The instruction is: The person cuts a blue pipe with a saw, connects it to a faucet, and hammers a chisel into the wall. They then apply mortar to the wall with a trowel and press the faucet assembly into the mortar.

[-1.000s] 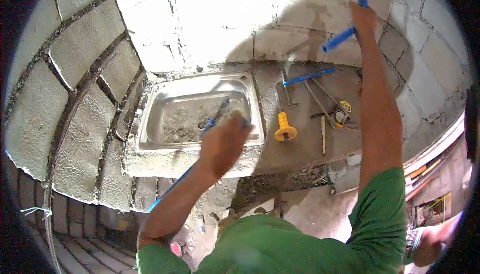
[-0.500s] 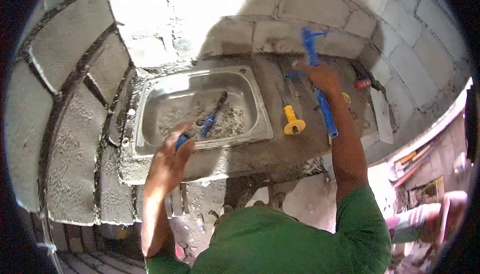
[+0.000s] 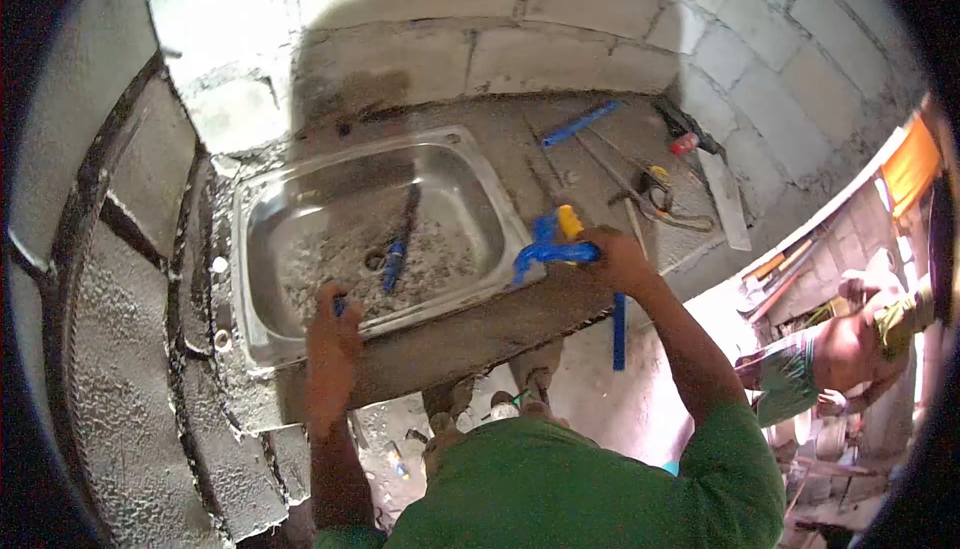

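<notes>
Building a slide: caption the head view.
A right hand grips a branched blue plastic pipe near a rectangular silver metal sink holding grey rubble.

L hand (image 3: pixel 333 344) out front, fingers (image 3: pixel 328 301) curled in, L forearm (image 3: pixel 340 469) approx. vert. in view. R hand (image 3: pixel 618 261) also clenched, R forearm (image 3: pixel 685 344) slanting inward, lower arm bare.

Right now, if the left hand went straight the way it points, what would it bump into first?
Probably the grey rubble in the sink: the left hand shows at the near edge, pointing across. How high it is isn't clear, so it might pass above.
</notes>
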Available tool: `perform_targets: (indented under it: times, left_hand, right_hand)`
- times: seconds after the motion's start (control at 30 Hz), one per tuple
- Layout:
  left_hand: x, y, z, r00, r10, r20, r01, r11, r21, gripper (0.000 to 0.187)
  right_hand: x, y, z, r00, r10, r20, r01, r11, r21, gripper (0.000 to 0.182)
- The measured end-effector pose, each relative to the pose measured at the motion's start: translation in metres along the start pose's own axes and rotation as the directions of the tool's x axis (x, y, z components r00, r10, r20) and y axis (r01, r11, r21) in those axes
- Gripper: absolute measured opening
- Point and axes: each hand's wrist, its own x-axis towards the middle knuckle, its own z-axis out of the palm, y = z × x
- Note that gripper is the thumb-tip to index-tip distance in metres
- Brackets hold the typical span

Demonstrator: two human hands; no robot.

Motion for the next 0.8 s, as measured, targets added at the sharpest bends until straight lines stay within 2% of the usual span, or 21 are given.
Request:
perform_targets:
  times: [0.03,0.07,0.1,0.13,0.17,0.23,0.27,0.3,0.33,0.37,0.4,0.43,0.47,0.57,0.6,0.67,0.73,0.77,0.8]
  left_hand:
    - [0.002,-0.003,0.005,0.995,-0.069,0.071,0.074,0.994,-0.074,0.033]
    - [0.001,-0.007,0.012,0.993,-0.093,0.068,0.098,0.993,-0.069,0.033]
    - [-0.001,-0.01,0.019,1.0,0.004,-0.013,-0.005,1.0,-0.031,0.035]
    - [-0.001,-0.013,0.025,0.99,0.105,-0.091,-0.104,0.994,0.018,0.036]
    - [0.001,-0.018,0.027,0.991,0.08,-0.103,-0.078,0.997,0.022,0.036]
    - [0.005,-0.026,0.025,0.998,0.018,0.067,-0.018,1.0,-0.006,0.04]
    - [0.004,-0.026,0.025,0.999,-0.011,0.048,0.011,1.0,0.005,0.04]
    - [0.003,-0.025,0.024,0.999,0.014,0.034,-0.015,1.0,0.026,0.04]
    - [0.003,-0.025,0.023,0.999,0.044,0.031,-0.046,0.998,0.05,0.039]
    - [0.003,-0.027,0.024,0.999,0.025,0.032,-0.028,0.997,0.066,0.039]
    - [0.005,-0.032,0.026,0.998,0.051,0.04,-0.052,0.998,0.02,0.038]
    - [0.005,-0.035,0.027,0.996,0.079,0.047,-0.078,0.997,-0.028,0.038]
    - [0.003,-0.025,0.025,0.998,-0.02,0.057,0.022,0.999,-0.027,0.036]
    - [0.001,-0.012,0.022,0.996,-0.092,0.02,0.091,0.996,0.022,0.036]
    - [0.002,-0.008,0.019,0.994,-0.11,0.027,0.109,0.994,0.025,0.036]
    - [0.006,-0.003,0.021,0.953,-0.295,0.064,0.294,0.955,0.029,0.037]
    - [0.006,-0.025,0.027,0.981,-0.183,0.06,0.18,0.983,0.044,0.036]
    - [-0.004,-0.027,0.029,0.998,0.03,0.048,-0.039,0.98,0.197,0.035]
    - [0.01,-0.007,0.027,0.943,-0.325,0.071,0.324,0.946,0.02,0.033]
  right_hand:
    - [-0.008,-0.001,-0.002,0.993,-0.001,-0.118,0.011,0.996,0.086,0.043]
    - [-0.016,-0.005,-0.011,0.989,0.045,-0.143,-0.017,0.981,0.192,0.041]
    - [-0.024,-0.01,-0.026,0.983,0.093,-0.16,-0.043,0.955,0.294,0.039]
    - [-0.037,-0.019,-0.042,0.96,0.246,-0.134,-0.164,0.88,0.446,0.035]
    - [-0.051,-0.021,-0.052,0.919,0.386,-0.081,-0.271,0.767,0.581,0.032]
    - [-0.09,0.022,-0.046,0.795,0.577,-0.187,-0.304,0.647,0.7,0.031]
    - [-0.104,0.031,-0.051,0.681,0.677,-0.278,-0.194,0.533,0.823,0.022]
    - [-0.126,0.094,-0.052,0.614,0.745,-0.262,-0.381,0.57,0.728,0.031]
    - [-0.172,0.148,-0.064,0.667,0.725,-0.174,-0.163,0.369,0.915,0.039]
    - [-0.225,0.215,-0.078,0.665,0.731,-0.154,-0.023,0.226,0.974,0.039]
    - [-0.261,0.255,-0.082,0.661,0.739,-0.133,0.117,0.073,0.99,0.04]
    - [-0.26,0.257,-0.075,0.664,0.739,-0.114,0.106,0.058,0.993,0.04]
    - [-0.273,0.24,-0.055,0.693,0.712,-0.115,0.032,0.129,0.991,0.039]
    - [-0.32,0.17,-0.01,0.782,0.616,-0.094,-0.172,0.359,0.917,0.036]
    - [-0.318,0.169,-0.009,0.808,0.585,-0.075,-0.235,0.436,0.868,0.035]
    - [-0.336,0.161,-0.014,0.832,0.554,-0.021,-0.364,0.575,0.733,0.033]
    - [-0.381,0.141,-0.034,0.818,0.574,0.042,-0.502,0.675,0.54,0.031]
    - [-0.41,0.126,-0.052,0.798,0.597,0.083,-0.571,0.705,0.42,0.03]
    - [-0.433,0.112,-0.068,0.777,0.619,0.117,-0.622,0.725,0.297,0.029]
